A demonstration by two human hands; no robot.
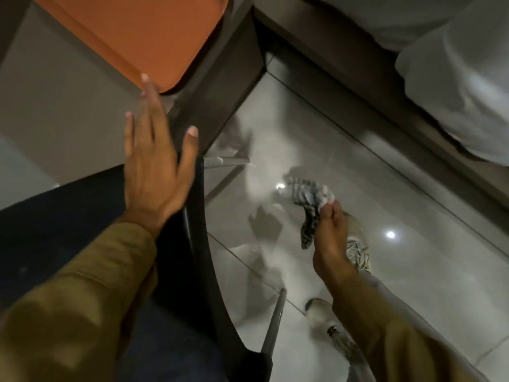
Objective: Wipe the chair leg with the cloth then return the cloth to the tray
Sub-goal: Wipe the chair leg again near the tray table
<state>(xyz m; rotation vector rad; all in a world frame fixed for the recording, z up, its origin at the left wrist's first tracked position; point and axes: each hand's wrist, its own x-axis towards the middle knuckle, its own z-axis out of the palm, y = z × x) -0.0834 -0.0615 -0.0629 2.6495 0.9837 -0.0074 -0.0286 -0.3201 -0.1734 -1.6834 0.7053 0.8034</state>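
A striped grey-and-white cloth (309, 205) hangs crumpled over the floor, pinched in my right hand (332, 238). My left hand (155, 166) lies flat with its fingers spread at the far edge of the dark chair seat (82, 230), fingertips near the corner of the orange tray (132, 34). The tray sits on a grey-brown table (63, 106) at the upper left. One metal chair leg (272, 323) slants down at the lower middle, left of my right forearm. Another metal leg (225, 161) shows just past the seat's far edge.
Glossy pale floor tiles (413, 244) fill the right half. My two light shoes (355, 249) stand on them under my right arm. A dark bed frame edge (358, 106) with white bedding (454, 78) runs across the upper right.
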